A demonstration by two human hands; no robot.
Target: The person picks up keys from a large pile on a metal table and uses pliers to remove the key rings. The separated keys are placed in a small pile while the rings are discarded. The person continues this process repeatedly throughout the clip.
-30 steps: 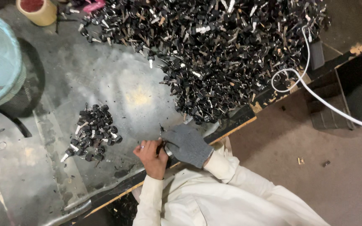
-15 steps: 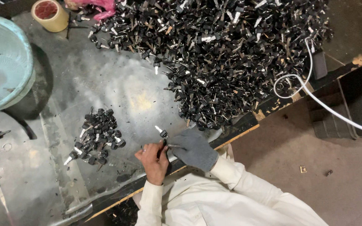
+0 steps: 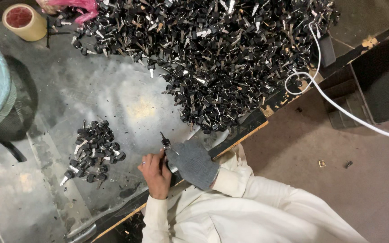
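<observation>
Key (image 3: 165, 142), black-headed, sits pinched between the fingers of my bare left hand (image 3: 155, 173) and gloved right hand (image 3: 193, 163) above the bench (image 3: 113, 96); I judge a loose pinch could drop it.

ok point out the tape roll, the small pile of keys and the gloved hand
tape roll (image 3: 22, 21), head view, on its top rim
small pile of keys (image 3: 93, 150), head view, pile's middle
gloved hand (image 3: 193, 163), head view, back of the glove

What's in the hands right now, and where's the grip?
A small black-headed key, pinched at its lower end between the bare left hand and gloved right hand.
</observation>
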